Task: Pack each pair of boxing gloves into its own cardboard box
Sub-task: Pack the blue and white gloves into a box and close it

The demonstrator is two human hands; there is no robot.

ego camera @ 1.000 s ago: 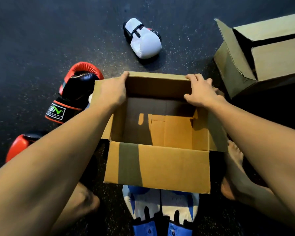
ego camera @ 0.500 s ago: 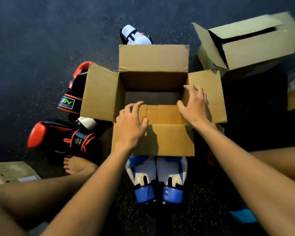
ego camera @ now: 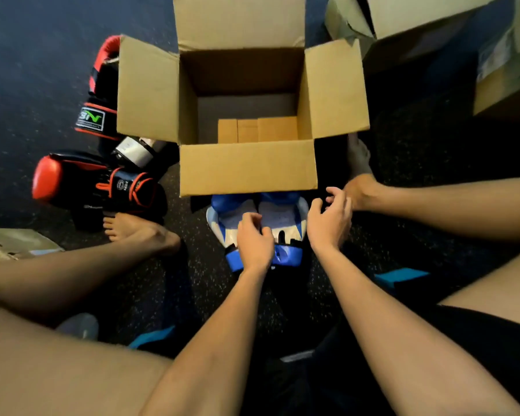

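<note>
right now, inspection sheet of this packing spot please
surface: dark speckled floor
job's things: box open, empty; blue gloves by its near flap; red-black gloves to its left; white glove partly hidden there
clutter: flat cardboard, far left
hands: left hand on the blue gloves, grip unclear; right hand beside them, loosely curled, holding nothing
cables: nothing seen
surroundings: more boxes upper right; bare feet beside the box

The person is wearing black shorts (ego camera: 481,337) with bright blue trim (ego camera: 400,276). Forearms (ego camera: 222,325), legs (ego camera: 42,370) and feet (ego camera: 138,232) are going bare.
</note>
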